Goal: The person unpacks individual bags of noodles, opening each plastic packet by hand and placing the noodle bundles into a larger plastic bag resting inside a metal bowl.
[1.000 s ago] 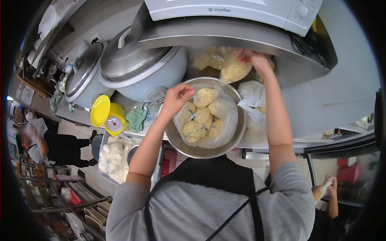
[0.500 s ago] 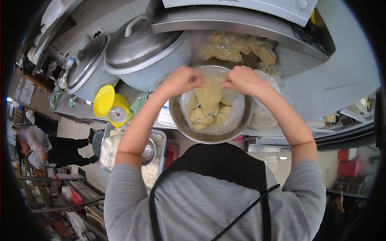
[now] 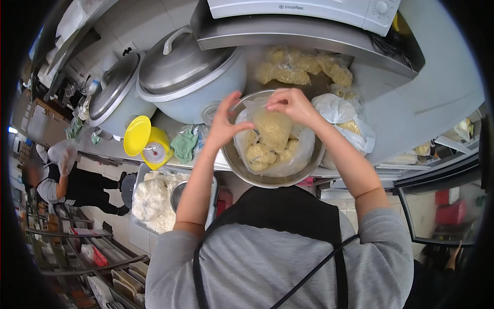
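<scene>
My right hand (image 3: 291,106) is closed in a pinch on the gathered top of a clear plastic bag of noodles (image 3: 272,133). The noodles look pale yellow. My left hand (image 3: 225,124) is beside the bag, its thumb and fingers apart with nothing between them. Below both hands sits a steel bowl (image 3: 272,182), lined with a larger translucent plastic bag (image 3: 303,149). Other small noodle bundles (image 3: 260,156) lie inside that liner, under the held bag.
Beyond the bowl lie several bagged noodle portions (image 3: 283,72). White plastic bags (image 3: 347,118) stand at right. Two large lidded rice cookers (image 3: 193,82), a yellow scale (image 3: 153,152) and a green cloth (image 3: 185,144) are left. A tub of rice (image 3: 154,203) is lower left; a co-worker (image 3: 62,185) stands beyond.
My left hand has let go of the bag's top and moved left, opening its fingers. My right hand has shifted slightly left and still pinches the bag.
</scene>
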`<state>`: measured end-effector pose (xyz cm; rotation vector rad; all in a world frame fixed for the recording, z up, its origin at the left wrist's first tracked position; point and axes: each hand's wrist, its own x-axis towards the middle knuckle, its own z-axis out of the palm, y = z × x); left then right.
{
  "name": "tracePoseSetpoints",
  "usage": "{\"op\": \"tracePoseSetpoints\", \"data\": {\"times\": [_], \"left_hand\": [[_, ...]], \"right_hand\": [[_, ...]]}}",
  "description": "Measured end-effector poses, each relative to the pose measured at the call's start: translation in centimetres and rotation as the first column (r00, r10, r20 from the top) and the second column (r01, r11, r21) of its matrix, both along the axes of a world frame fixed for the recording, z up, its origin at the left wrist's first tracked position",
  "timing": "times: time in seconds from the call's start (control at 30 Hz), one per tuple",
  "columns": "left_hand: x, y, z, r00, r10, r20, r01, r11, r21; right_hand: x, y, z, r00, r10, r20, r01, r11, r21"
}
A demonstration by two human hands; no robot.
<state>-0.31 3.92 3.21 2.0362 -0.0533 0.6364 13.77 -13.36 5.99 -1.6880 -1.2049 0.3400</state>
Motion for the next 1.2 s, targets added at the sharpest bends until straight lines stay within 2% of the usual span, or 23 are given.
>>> {"op": "tracePoseSetpoints", "data": {"times": [0.1, 0.17, 0.23, 0.27, 0.33, 0.37, 0.4, 0.43, 0.47, 0.5, 0.53, 0.7, 0.77, 0.8, 0.87, 0.9, 0.97, 1.0, 1.03, 1.07, 1.1, 1.17, 1.2], "left_hand": [[1.3, -3.7, -1.3, 0.997, 0.080, 0.003, -0.080, 0.996, 0.036], [1.6, -4.7, -1.6, 0.993, 0.113, -0.026, -0.111, 0.992, 0.066], [2.1, -4.2, -2.2, 0.994, 0.105, -0.002, -0.101, 0.956, -0.275], [2.5, -3.8, -2.5, 0.995, 0.103, 0.015, -0.086, 0.897, -0.434], [3.2, -3.1, -2.9, 0.993, 0.107, 0.048, -0.041, 0.701, -0.712], [3.2, -2.8, -3.1, 0.991, 0.115, 0.062, -0.015, 0.571, -0.821], [2.2, -3.0, -2.4, 0.995, 0.030, 0.094, 0.073, 0.424, -0.903], [2.3, -3.3, -1.9, 0.994, 0.035, 0.099, 0.074, 0.427, -0.901], [2.9, -4.1, -1.5, 0.981, 0.182, 0.072, 0.014, 0.300, -0.954], [3.3, -4.8, -1.2, 0.948, 0.318, 0.023, -0.029, 0.157, -0.987], [2.4, -5.6, -1.2, 0.978, 0.168, 0.121, 0.071, 0.276, -0.958], [3.2, -6.4, -3.2, 0.974, 0.192, 0.123, 0.047, 0.360, -0.932], [3.7, -5.0, -3.5, 0.984, 0.174, -0.024, -0.105, 0.471, -0.876], [3.9, -4.5, -3.5, 0.984, 0.177, -0.024, -0.106, 0.471, -0.876], [4.5, -3.6, -3.3, 0.976, 0.198, -0.095, -0.202, 0.644, -0.738], [5.0, -3.0, -3.2, 0.975, 0.201, -0.095, -0.204, 0.641, -0.740], [5.6, -1.7, -3.0, 0.944, 0.301, -0.138, -0.330, 0.882, -0.338], [5.6, -2.3, -2.3, 0.924, 0.379, 0.042, -0.375, 0.923, -0.087], [5.7, -2.4, -2.3, 0.922, 0.386, 0.038, -0.382, 0.920, -0.091], [5.8, -2.4, -2.4, 0.936, 0.352, -0.014, -0.337, 0.907, 0.252], [5.8, -2.7, -2.5, 0.940, 0.332, -0.079, -0.233, 0.794, 0.562], [6.3, -4.0, -2.7, 0.949, 0.314, -0.041, -0.222, 0.752, 0.621], [6.5, -4.4, -2.9, 0.934, 0.353, -0.054, -0.232, 0.715, 0.659]], "right_hand": [[-3.3, 2.1, 2.8, 0.987, -0.154, 0.048, 0.147, 0.981, 0.126], [-6.3, 3.9, 1.8, 0.942, -0.188, 0.279, 0.145, 0.975, 0.170], [-10.3, 5.2, -0.2, 0.769, -0.309, 0.560, 0.204, 0.948, 0.243], [-10.6, 5.0, -0.6, 0.766, -0.309, 0.564, 0.202, 0.948, 0.246], [-10.6, 4.4, -0.6, 0.922, -0.060, 0.382, -0.088, 0.929, 0.360], [-10.2, 3.7, -0.4, 0.921, -0.055, 0.385, -0.094, 0.928, 0.360], [-9.8, 2.5, 0.6, 0.858, -0.257, 0.445, 0.072, 0.917, 0.392], [-9.3, 1.7, 1.2, 0.749, -0.443, 0.493, 0.228, 0.871, 0.436], [-8.6, 1.6, 0.7, 0.748, -0.440, 0.497, 0.220, 0.871, 0.440], [-7.8, 1.6, -0.5, 0.803, -0.454, 0.387, 0.298, 0.867, 0.399], [-7.3, 1.7, -1.4, 0.841, -0.469, 0.268, 0.370, 0.862, 0.347], [-6.3, 2.2, -3.6, 0.895, -0.409, 0.178, 0.329, 0.874, 0.357], [-6.2, 2.3, -4.5, 0.913, -0.386, 0.129, 0.321, 0.878, 0.355], [-6.2, 2.3, -4.9, 0.923, -0.382, 0.058, 0.337, 0.869, 0.361], [-6.2, 2.1, -5.7, 0.928, -0.372, -0.011, 0.351, 0.863, 0.363], [-6.4, 2.1, -5.8, 0.933, -0.357, -0.048, 0.347, 0.855, 0.386], [-6.0, 2.2, -5.5, 0.942, -0.325, -0.083, 0.330, 0.851, 0.408], [-5.4, 2.2, -4.3, 0.888, -0.442, 0.129, 0.333, 0.810, 0.483], [-4.7, 2.6, -3.9, 0.841, -0.490, 0.229, 0.323, 0.794, 0.515], [-4.0, 3.0, -3.5, 0.778, -0.542, 0.319, 0.314, 0.774, 0.550], [-3.2, 3.7, -3.7, 0.807, -0.479, 0.345, 0.240, 0.801, 0.549], [-2.6, 4.3, -4.3, 0.831, -0.416, 0.370, 0.167, 0.820, 0.547], [-2.6, 4.4, -4.7, 0.948, -0.305, -0.087, 0.304, 0.796, 0.523]]}}
